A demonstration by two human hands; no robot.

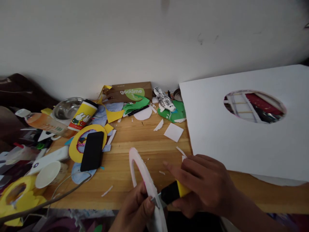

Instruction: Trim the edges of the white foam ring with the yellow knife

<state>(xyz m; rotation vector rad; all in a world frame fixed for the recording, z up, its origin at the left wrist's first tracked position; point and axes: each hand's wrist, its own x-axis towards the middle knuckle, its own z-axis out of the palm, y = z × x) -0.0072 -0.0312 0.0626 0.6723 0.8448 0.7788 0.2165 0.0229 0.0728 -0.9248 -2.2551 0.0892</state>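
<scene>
My left hand (136, 206) pinches a white foam ring (145, 170) that stands on edge over the table's front edge, with a pink line along its inner rim. Wrapped in my right hand (205, 183) is a yellow and black utility knife (172, 192). Its blade (158, 199) lies against the ring's edge, close to my left thumb. Thin white offcuts (162, 173) are scattered on the wooden table around the ring. The ring's lower part runs out of the bottom of the view.
A large white board (207, 135) with an oval hole lies at the right. On the left are a black phone (92, 150), a yellow ring (74, 145), a bottle (43, 122), a patterned cup (83, 115) and a metal bowl (64, 111). A cardboard box (118, 93) stands against the wall.
</scene>
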